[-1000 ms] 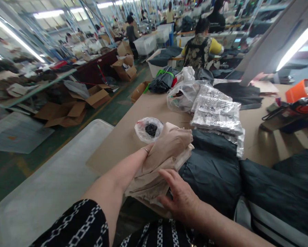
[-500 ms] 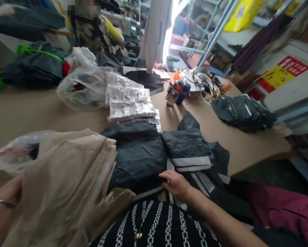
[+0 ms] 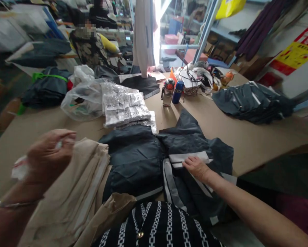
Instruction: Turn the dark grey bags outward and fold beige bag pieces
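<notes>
My left hand hovers blurred over a stack of beige fabric at the near left, fingers curled. A bit of clear plastic shows at its fingertips, and a small plastic bag sticks out below the wrist. My right hand lies flat, fingers spread, on a dark grey garment, touching one of its pale reflective strips. A second folded dark garment lies between the beige stack and that one.
On the brown table lie a stack of clear-wrapped packets, a big clear plastic bag, two bottles, a basket of cables and a dark garment heap. A strapped dark bundle and a seated person are behind.
My view swung right from the floor side to the table. My right hand left the beige stack and moved onto the dark garment's reflective strip. My left hand rose above the beige stack.
</notes>
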